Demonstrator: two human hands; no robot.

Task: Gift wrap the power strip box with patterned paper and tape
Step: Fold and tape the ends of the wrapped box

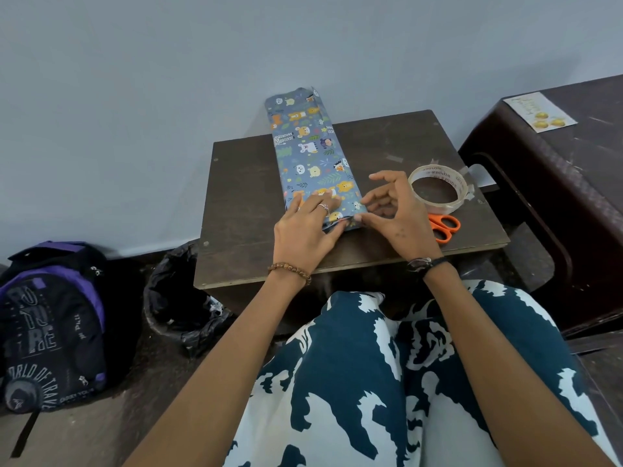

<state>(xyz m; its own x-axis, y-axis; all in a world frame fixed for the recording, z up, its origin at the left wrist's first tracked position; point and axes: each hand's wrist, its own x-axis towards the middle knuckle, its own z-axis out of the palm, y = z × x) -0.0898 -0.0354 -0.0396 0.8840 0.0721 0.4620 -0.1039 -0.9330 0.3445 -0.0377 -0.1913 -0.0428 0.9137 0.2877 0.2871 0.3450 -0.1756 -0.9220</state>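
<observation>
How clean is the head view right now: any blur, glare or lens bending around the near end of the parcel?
Head view: soft, even light with faint shadows; no glare on the long box in blue animal-print paper; wide-angle bending curves the dark brown table edges; left hand and right hand look slightly soft at the fingertips, and the clear tape roll lettering stays partly readable.

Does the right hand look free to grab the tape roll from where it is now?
Probably yes. The tape roll lies just beside the right hand on the table, with nothing between them. The hand would first have to let go of the wrapped box.
</observation>
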